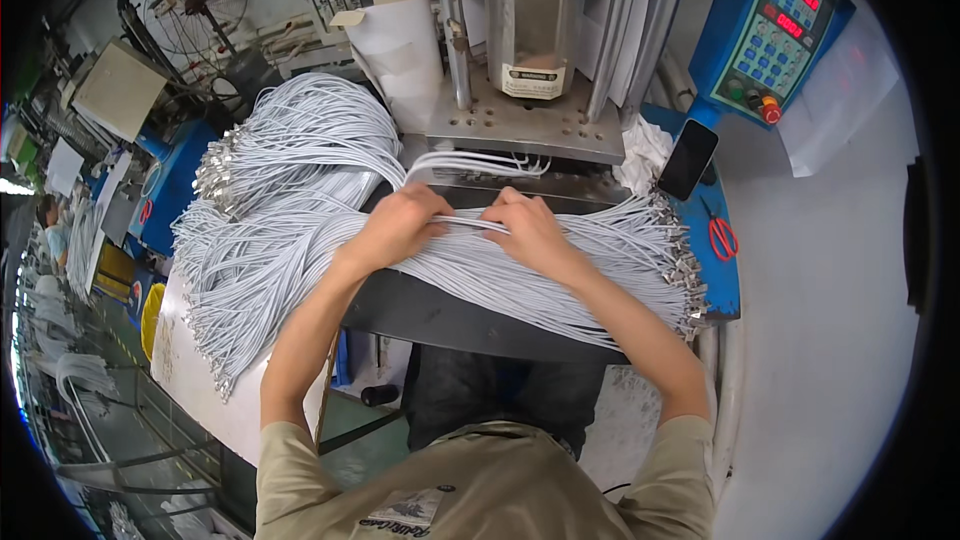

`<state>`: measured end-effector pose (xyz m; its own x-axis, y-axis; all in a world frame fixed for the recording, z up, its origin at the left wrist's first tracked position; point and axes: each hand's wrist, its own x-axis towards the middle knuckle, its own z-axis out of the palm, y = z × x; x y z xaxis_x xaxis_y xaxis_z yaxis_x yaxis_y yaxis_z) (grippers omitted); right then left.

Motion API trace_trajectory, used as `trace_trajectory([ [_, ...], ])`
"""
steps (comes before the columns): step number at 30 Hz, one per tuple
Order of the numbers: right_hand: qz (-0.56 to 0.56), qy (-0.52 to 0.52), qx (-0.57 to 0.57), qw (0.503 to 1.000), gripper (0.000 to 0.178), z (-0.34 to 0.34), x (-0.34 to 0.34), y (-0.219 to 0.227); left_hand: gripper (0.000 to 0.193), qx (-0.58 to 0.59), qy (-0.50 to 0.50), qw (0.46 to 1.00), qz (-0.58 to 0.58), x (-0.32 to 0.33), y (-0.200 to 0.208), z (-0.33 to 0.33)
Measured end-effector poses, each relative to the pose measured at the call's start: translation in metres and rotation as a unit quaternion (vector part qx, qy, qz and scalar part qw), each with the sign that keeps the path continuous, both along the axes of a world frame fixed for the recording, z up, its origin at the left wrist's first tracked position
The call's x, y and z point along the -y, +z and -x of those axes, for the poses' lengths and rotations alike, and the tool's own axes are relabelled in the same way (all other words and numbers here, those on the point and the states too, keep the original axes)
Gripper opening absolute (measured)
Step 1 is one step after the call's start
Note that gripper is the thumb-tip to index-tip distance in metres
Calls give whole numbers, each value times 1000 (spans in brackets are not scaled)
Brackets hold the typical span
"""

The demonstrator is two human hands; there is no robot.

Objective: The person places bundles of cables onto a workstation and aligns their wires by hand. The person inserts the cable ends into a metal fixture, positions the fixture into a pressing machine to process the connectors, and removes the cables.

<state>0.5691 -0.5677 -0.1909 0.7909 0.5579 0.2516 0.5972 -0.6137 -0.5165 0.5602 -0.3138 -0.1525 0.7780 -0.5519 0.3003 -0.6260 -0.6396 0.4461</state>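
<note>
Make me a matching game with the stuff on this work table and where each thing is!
Things:
1. scissors
2. phone
3. control panel
4. grey cables

Places:
A. top right, blue with red digits
B. under both hands, spread across the bench
C. leaning dark beside the machine base
D. red handles, lying at the right edge

Pairs: 1-D, 2-C, 3-A, 4-B

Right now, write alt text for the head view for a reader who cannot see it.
Both hands, left hand and right hand, grip a few white cables from a big bundle spread across a dark bench in front of a metal press. A phone and red scissors lie to the right.
</note>
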Motion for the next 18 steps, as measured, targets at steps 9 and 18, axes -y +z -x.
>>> trace_trajectory([
  [9,-11,-36,-1,999,14,14,-5,2,24,3,-45,999,21,14,-7,-3],
  [18,108,-103,118,982,10,25,28,-4,20,-30,1,992,123,27,13,18],
])
